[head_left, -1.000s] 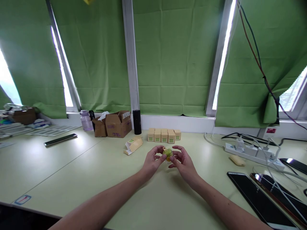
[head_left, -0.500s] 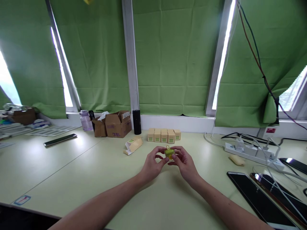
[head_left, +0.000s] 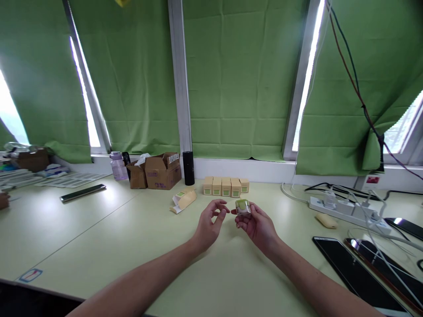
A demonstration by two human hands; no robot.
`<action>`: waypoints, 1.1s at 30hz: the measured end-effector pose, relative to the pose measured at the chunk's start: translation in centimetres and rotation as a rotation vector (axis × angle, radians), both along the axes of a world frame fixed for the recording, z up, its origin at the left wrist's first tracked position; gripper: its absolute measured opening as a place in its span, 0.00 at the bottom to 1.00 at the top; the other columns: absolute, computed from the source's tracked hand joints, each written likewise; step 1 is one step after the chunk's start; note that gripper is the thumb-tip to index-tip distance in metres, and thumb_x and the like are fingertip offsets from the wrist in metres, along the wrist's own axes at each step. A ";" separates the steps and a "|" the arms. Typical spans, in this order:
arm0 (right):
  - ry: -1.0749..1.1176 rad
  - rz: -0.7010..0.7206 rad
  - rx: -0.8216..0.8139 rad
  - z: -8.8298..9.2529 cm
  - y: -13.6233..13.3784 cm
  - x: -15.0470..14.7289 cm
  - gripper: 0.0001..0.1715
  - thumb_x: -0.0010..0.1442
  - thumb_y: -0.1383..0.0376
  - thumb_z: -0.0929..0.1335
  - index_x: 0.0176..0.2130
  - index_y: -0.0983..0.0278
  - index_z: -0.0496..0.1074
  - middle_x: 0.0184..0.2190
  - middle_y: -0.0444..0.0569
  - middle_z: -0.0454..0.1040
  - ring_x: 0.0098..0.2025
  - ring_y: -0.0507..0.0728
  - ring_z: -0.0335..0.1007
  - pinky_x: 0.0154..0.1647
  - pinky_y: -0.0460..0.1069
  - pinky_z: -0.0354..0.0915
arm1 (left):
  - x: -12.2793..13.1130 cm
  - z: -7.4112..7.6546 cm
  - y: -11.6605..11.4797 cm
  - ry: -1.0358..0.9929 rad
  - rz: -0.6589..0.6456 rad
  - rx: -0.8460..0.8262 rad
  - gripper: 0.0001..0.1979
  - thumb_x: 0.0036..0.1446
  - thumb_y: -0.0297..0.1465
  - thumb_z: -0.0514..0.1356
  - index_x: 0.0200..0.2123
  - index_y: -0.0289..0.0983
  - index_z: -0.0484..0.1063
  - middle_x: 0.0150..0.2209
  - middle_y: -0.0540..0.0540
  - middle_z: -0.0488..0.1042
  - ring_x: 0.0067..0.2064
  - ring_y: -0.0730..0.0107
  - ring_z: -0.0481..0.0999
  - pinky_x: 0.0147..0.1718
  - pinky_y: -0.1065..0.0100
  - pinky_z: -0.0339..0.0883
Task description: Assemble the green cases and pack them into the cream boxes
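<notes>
A small clear-and-green plastic case [head_left: 243, 207] is held above the table in my right hand [head_left: 261, 226], whose thumb and fingers grip its right side and underside. I cannot make out what lies inside the case. My left hand [head_left: 209, 226] is just left of it, apart from the case, with its fingers loosely curled, a gap between thumb and fingertips and nothing in it. Beyond my hands stands a row of several small tan cartons [head_left: 226, 187] with green squares. An opened, empty-looking tan carton [head_left: 183, 200] lies on its side to the left.
Brown cardboard boxes [head_left: 163, 171], a black cylinder [head_left: 188, 168] and a purple bottle [head_left: 118, 166] stand at the back left. A power strip [head_left: 350, 213] with cables and several phones, one a black phone [head_left: 357, 273], lie on the right. Another person's hand [head_left: 4, 200] shows at the left edge.
My left hand has let go of the case and drawn slightly left. My right hand has turned the case and moved it slightly right. Another person's hand has appeared at the left edge.
</notes>
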State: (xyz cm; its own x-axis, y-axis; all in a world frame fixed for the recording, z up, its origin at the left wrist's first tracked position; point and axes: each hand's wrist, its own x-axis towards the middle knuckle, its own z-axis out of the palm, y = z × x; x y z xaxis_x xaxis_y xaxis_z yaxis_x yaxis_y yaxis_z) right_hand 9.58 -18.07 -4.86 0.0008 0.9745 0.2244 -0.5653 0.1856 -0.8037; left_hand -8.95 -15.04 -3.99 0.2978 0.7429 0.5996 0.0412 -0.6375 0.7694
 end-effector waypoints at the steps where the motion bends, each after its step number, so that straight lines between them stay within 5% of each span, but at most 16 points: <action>1: -0.005 -0.004 -0.002 -0.1 0.1 0.2 0.23 0.57 0.46 0.75 0.42 0.59 0.75 0.35 0.53 0.83 0.32 0.60 0.78 0.33 0.55 0.73 | 0.0 0.0 0.0 0.005 0.001 -0.004 0.13 0.70 0.41 0.56 0.51 0.40 0.69 0.41 0.44 0.78 0.46 0.61 0.80 0.47 0.59 0.73; 12: -0.029 -0.113 -0.050 0.4 -0.4 -0.1 0.29 0.53 0.45 0.78 0.46 0.58 0.72 0.34 0.49 0.81 0.31 0.58 0.75 0.29 0.52 0.69 | 0.1 0.0 0.2 0.043 -0.016 -0.091 0.18 0.67 0.46 0.58 0.49 0.38 0.71 0.39 0.43 0.78 0.43 0.61 0.78 0.44 0.59 0.72; 22: -0.315 -0.270 0.100 0.8 -1.1 -0.9 0.41 0.46 0.49 0.82 0.52 0.57 0.67 0.41 0.48 0.78 0.36 0.58 0.75 0.32 0.52 0.73 | 0.3 -0.3 0.7 0.111 -0.081 -0.142 0.28 0.56 0.41 0.71 0.57 0.40 0.71 0.54 0.38 0.76 0.53 0.54 0.76 0.51 0.53 0.72; 27: -0.293 -0.246 0.152 0.7 -1.1 -0.6 0.33 0.53 0.49 0.78 0.52 0.56 0.68 0.46 0.50 0.76 0.39 0.58 0.74 0.36 0.54 0.75 | 0.3 0.0 0.8 0.075 -0.089 -0.151 0.24 0.53 0.32 0.72 0.53 0.40 0.73 0.55 0.40 0.76 0.54 0.53 0.77 0.53 0.51 0.72; 33: -0.297 -0.407 0.063 0.5 -0.4 0.5 0.27 0.56 0.49 0.75 0.49 0.57 0.70 0.45 0.50 0.75 0.35 0.56 0.71 0.30 0.51 0.70 | 0.0 -0.4 1.5 0.056 -0.061 -0.094 0.24 0.52 0.25 0.70 0.52 0.41 0.74 0.55 0.41 0.75 0.54 0.56 0.77 0.56 0.51 0.71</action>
State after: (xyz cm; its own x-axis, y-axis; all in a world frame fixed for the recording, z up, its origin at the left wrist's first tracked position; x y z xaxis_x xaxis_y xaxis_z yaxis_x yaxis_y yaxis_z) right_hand 10.09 -18.52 -4.41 0.3053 0.8930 0.3308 -0.1861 0.3966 -0.8989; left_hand -8.94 -13.51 -4.38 0.3748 0.7744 0.5097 0.0491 -0.5656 0.8232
